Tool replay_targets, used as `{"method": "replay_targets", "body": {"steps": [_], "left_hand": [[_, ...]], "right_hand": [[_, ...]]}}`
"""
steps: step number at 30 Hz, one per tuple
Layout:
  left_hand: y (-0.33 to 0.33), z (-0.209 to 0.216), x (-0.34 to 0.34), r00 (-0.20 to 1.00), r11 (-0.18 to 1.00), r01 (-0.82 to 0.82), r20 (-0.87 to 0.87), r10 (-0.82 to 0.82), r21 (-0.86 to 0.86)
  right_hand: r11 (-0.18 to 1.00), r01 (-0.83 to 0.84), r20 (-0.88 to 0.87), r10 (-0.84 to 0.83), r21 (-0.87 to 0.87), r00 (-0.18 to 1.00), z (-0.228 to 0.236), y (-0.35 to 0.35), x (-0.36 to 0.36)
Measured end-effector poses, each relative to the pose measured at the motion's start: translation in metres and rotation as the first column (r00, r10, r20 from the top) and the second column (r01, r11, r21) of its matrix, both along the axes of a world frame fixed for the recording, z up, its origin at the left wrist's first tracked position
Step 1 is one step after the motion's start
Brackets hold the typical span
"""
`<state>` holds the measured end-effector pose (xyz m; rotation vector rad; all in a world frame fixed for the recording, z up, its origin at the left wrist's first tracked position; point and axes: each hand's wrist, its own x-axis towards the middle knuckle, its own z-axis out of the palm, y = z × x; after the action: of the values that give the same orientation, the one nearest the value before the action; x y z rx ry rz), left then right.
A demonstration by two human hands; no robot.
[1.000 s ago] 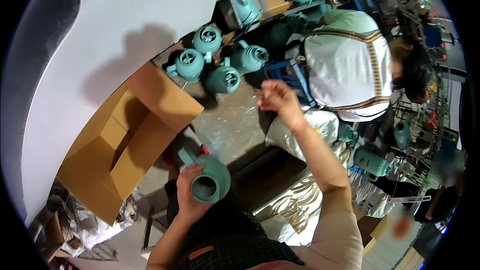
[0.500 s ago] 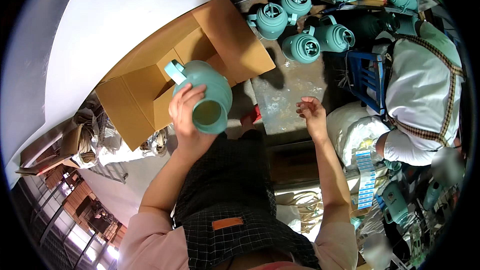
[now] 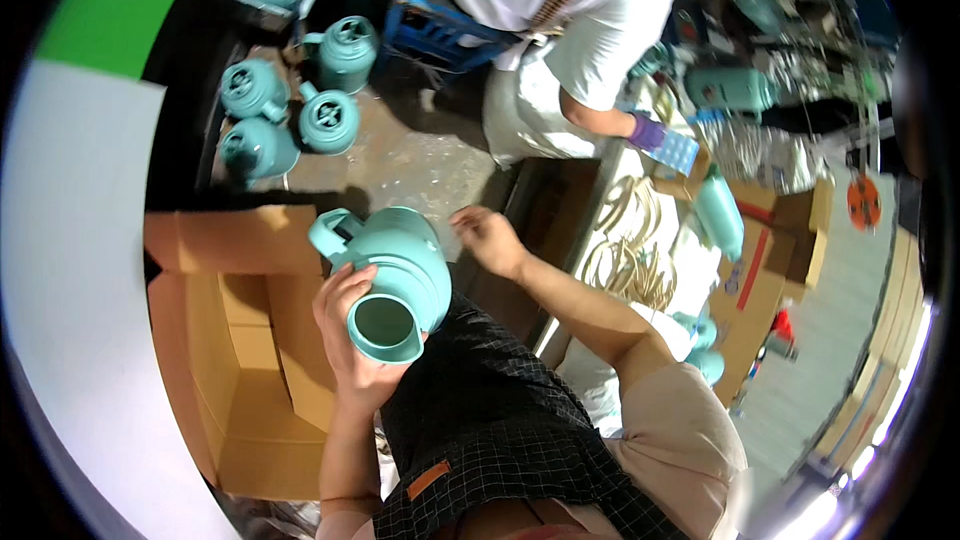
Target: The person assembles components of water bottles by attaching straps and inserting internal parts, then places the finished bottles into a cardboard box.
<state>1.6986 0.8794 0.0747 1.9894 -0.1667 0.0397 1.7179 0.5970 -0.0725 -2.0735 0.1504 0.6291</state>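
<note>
My left hand (image 3: 345, 325) is closed round the neck of a teal vacuum jug (image 3: 408, 250). The jug tilts with its round open mouth towards me, and its handle points to the upper left. Just right of the jug, my right hand (image 3: 488, 240) is raised, apart from it, fingers loosely bent and nothing visible in them. Below and left of the jug stands an open cardboard box (image 3: 265, 450), its flaps spread; the part of it I see inside is bare cardboard.
Several teal jugs (image 3: 330, 122) stand on the floor at the upper left. Beyond the blue plastic crate (image 3: 440, 35), a co-worker in a white shirt (image 3: 610, 45) holds a blue-and-white sheet in a purple-gloved hand (image 3: 648, 132). Beige looped strips (image 3: 630, 270) lie on the right.
My view has swung to the right, so the box and floor jugs now appear further left. The vacuum jug stays in my left hand; my right hand is now closer to it.
</note>
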Motion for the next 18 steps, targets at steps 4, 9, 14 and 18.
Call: {"method": "replay_targets", "body": {"steps": [4, 9, 14, 18], "left_hand": [[-0.021, -0.014, 0.040, 0.960, 0.883, 0.195, -0.101, -0.261, -0.427], [-0.076, -0.093, 0.025, 0.729, 0.780, 0.193, -0.446, -0.520, -0.595], [-0.125, -0.128, -0.010, 0.600, 0.815, 0.094, -0.621, -0.505, -0.571], [-0.132, -0.136, 0.001, 0.700, 0.854, 0.343, -0.499, -0.511, -0.392]], "right_hand": [[0.777, 0.617, 0.145, -0.601, -0.124, 0.786, -0.067, -0.147, -0.034], [0.587, 0.727, 0.461, -0.566, -0.357, 0.683, -0.108, -0.220, 0.023], [0.472, 0.633, 0.618, -0.211, -0.614, 0.757, -0.197, -0.288, 0.091], [0.415, 0.547, 0.670, 0.253, -0.727, 0.698, -0.223, -0.306, 0.126]]}}
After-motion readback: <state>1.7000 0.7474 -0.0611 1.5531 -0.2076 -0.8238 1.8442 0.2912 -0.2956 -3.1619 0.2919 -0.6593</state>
